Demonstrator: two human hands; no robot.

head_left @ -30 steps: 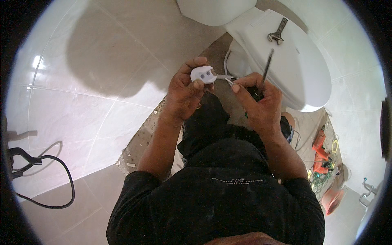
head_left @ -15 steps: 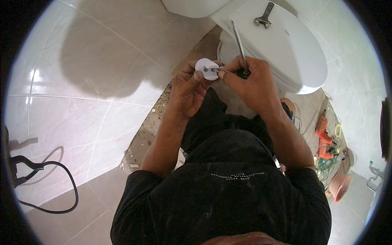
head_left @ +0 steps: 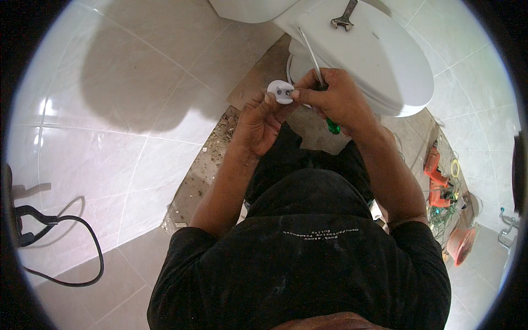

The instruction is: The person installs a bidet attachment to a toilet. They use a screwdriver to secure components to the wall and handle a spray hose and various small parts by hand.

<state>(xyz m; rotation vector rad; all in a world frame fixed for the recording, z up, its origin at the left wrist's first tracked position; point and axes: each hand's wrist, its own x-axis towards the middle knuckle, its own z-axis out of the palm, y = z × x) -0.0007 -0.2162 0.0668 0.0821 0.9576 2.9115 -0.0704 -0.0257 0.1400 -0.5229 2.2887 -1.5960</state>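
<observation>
White toilet lid (head_left: pixel 379 66) and floor (head_left: pixel 410 132)
Adjustable wrench (head_left: pixel 344 17) on the lid, upper right; orange drill (head_left: pixel 434 165), green wires (head_left: pixel 440 221), reddish bowl (head_left: pixel 461 246) on the floor, right.

Touches the right edge of the white, rounded, two-holed plastic fitting (head_left: pixel 280 92) with the bare right hand (head_left: pixel 334 99), previously apart from it. Leans the steel-shafted screwdriver (head_left: pixel 311 58) toward the fitting's side, formerly away, baring more green handle (head_left: pixel 333 127).

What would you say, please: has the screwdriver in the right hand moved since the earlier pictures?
Yes: judged against the toilet lid, the screwdriver in the right hand has swung left, its tip now near the lid's left edge.
</observation>
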